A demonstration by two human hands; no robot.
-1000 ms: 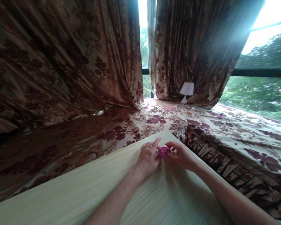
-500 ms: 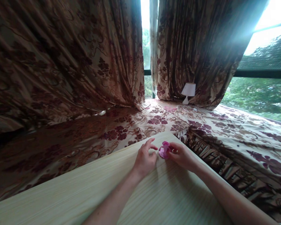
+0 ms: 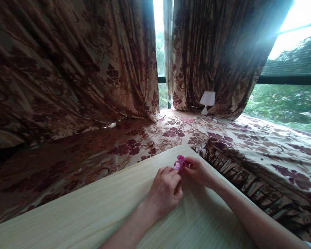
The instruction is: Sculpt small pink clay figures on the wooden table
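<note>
Above the pale wooden tabletop, near its far corner, is a small pink-purple piece with thin, curled, petal-like edges; its exact kind is too small to make out. My right hand pinches its right side between thumb and fingers. From the lower left, my left hand reaches in with its back toward me and its fingers curled. Its fingertips meet the near left side of the piece, and its thumb is bent lower down. Both hands partly cover the piece.
The wooden tabletop narrows to a corner ahead. Beyond it lies a floral-covered ledge, with a small white lamp and its cord. Heavy floral curtains hang behind, and windows show at the right.
My left hand has turned over and moved nearer, its fingers going from spread and apart to curled against the pink piece. The piece has shifted slightly left and up in my right hand.
</note>
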